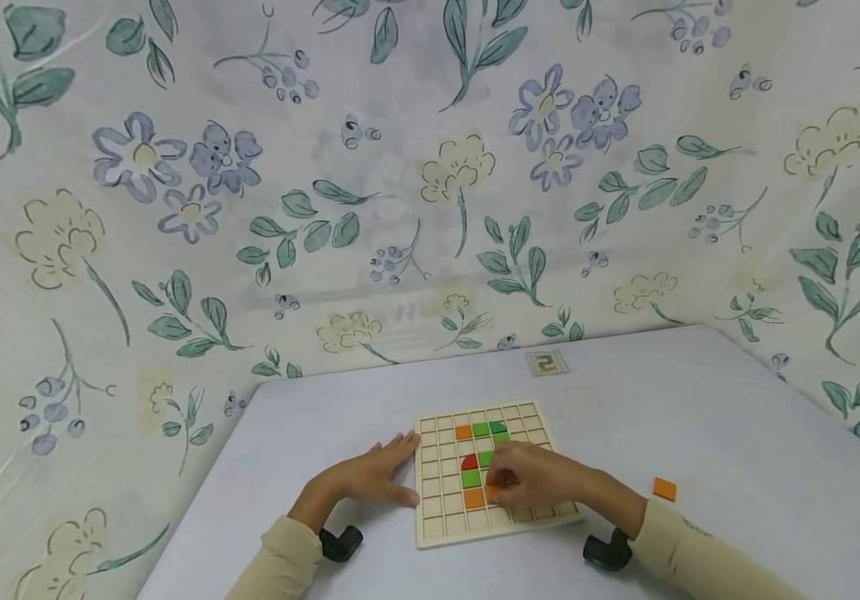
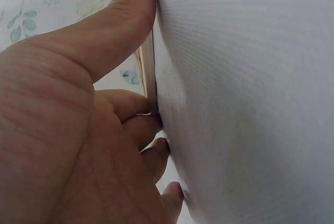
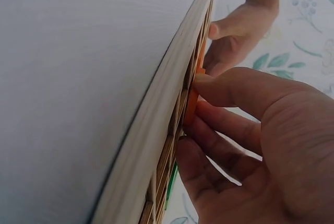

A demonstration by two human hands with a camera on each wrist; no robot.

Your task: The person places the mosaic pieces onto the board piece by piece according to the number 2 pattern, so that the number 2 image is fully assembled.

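A wooden grid board (image 1: 433, 483) lies on the white table. Several green tiles (image 1: 471, 479), orange tiles (image 1: 473, 498) and a red tile with a rounded side (image 1: 469, 462) sit in its middle cells. My right hand (image 1: 538, 477) is over the board's right half, covering some cells. Between its thumb and fingers it pinches an orange tile (image 3: 192, 105), low against the grid. At the board's left edge, my left hand (image 1: 372, 477) rests on the table with fingers spread. Its thumb and fingers touch the board's side (image 2: 149, 65) in the left wrist view.
One loose orange tile (image 1: 665, 488) lies on the table (image 1: 647, 400) to the right, near my right forearm. Behind the board is a small card with a coloured grid pattern (image 1: 547, 362). A flowered cloth (image 1: 400, 208) hangs behind the table.
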